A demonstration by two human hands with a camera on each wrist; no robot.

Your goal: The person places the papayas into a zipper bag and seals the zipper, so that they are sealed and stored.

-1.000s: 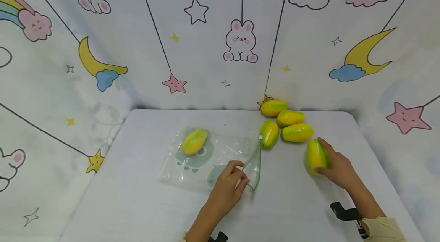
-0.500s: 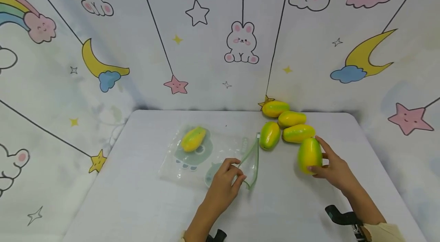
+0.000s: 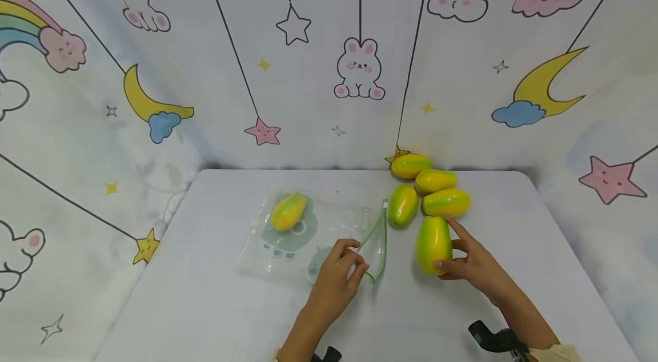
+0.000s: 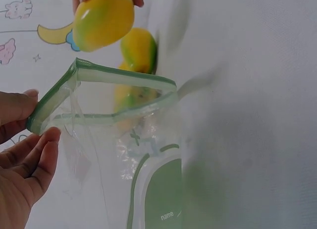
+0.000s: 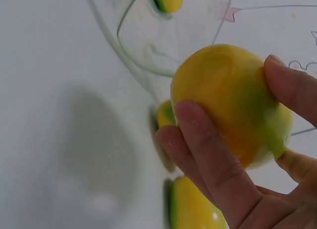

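Observation:
A clear plastic zip bag with a green rim and printed animal figures lies on the table, its mouth spread toward the right. My left hand pinches one edge of that green rim. One yellow-green papaya is inside the bag near its far left end. Just right of the bag's mouth, my right hand grips another papaya between thumb and fingers, above the table. In the right wrist view the fingers wrap around the held papaya.
Several more papayas lie in a loose group at the back right of the table. One of them, a papaya, sits close to the bag's mouth. Behind the table hangs a white cloth printed with stars and rabbits.
My right hand has moved left with the papaya, from the table's right side to near the bag's mouth. The left hand keeps its pinch on the rim, nearly still.

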